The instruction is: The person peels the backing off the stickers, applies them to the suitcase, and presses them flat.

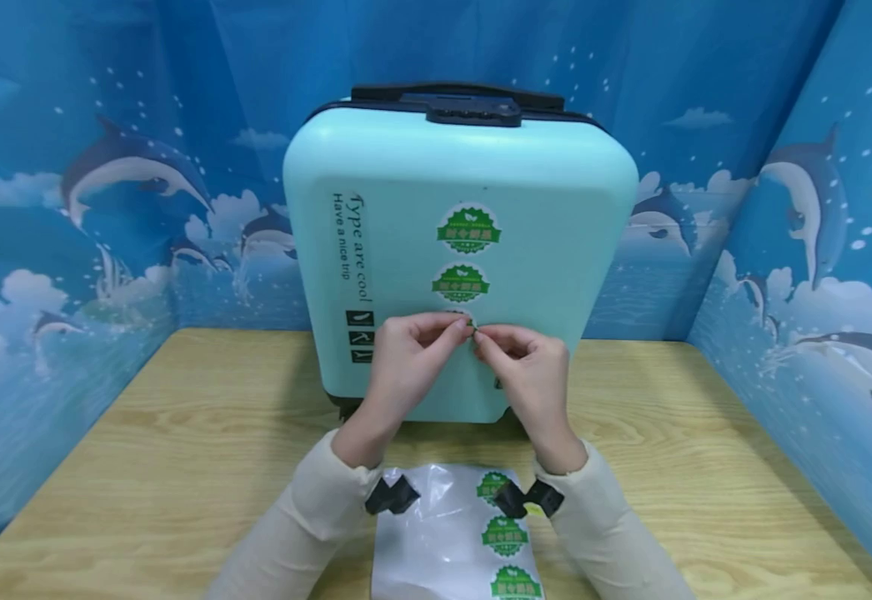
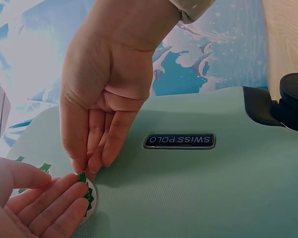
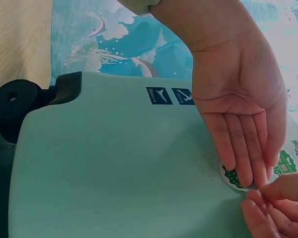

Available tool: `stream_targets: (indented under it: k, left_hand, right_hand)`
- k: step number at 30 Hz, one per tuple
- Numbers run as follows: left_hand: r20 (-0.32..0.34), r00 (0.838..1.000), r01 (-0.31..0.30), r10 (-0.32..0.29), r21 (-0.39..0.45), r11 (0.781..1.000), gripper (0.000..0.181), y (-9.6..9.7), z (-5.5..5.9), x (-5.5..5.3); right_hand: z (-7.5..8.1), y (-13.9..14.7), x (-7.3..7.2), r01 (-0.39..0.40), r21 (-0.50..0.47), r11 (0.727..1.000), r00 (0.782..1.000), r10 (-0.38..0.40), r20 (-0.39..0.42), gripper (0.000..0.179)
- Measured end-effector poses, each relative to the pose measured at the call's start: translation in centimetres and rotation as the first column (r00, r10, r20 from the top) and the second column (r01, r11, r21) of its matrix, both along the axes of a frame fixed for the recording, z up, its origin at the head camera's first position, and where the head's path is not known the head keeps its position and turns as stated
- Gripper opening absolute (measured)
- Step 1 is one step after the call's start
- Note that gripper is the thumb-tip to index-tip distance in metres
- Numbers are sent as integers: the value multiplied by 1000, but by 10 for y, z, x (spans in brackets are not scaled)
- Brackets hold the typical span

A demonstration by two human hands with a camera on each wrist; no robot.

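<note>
A mint-green suitcase (image 1: 406, 250) stands upright with round green-and-white stickers down its front. Two stickers, an upper one (image 1: 469, 229) and a middle one (image 1: 461, 283), lie flat on it. Below them, a third round sticker (image 2: 90, 197) is partly covered by both hands. My left hand (image 1: 413, 358) rests its nearly straight fingers over this sticker, the thumb lying near the index finger. From the other side, my right hand (image 1: 529, 367) pinches the sticker's raised green edge between thumb and index finger.
A glossy sticker sheet (image 1: 428, 533) with several green stickers lies on the wooden table (image 1: 203, 467), below the wrists. Printed lettering (image 1: 349, 250) runs down the suitcase's left side. A dolphin-patterned backdrop (image 1: 218, 125) surrounds the table. Suitcase wheels show, one wheel (image 3: 15, 101) near the table.
</note>
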State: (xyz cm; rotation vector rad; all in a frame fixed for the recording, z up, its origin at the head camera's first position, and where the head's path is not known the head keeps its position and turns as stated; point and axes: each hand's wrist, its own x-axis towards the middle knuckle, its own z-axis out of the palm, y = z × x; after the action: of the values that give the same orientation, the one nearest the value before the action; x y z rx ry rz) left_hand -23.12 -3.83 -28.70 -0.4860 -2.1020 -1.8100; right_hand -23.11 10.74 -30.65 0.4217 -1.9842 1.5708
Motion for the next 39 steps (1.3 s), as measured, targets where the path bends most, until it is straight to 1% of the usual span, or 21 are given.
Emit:
stream_targets:
  k: [2,9,19,26,30,39]
  left_hand:
    - [4,1000,0,0,-1,1000,16,1,0,0]
    - [-15,1000,-9,9,-7,1000,15,3,0,-1]
    - [-24,1000,-11,11,-10,1000,15,5,1,-2]
    - [-1,1000,-5,5,-15,1000,15,6,1,-2]
    - [10,1000,-7,7,-27,1000,15,6,1,-2]
    - [6,1000,-9,10,-49,999,15,6,-2,-2]
  right_hand:
    - [1,1,1,0,1,1000,1000,0,-2,14]
    - [1,3,0,0,21,1000,1000,0,4,14]
    - [1,5,0,-5,32,999,1000,4,21,15]
    - [2,6,0,-19,15,1000,999,19,32,16]
    - [4,8,1,-8,10,1000,999,8,36,14]
    - [7,11,4,3,-3,1000,999,-3,44,13]
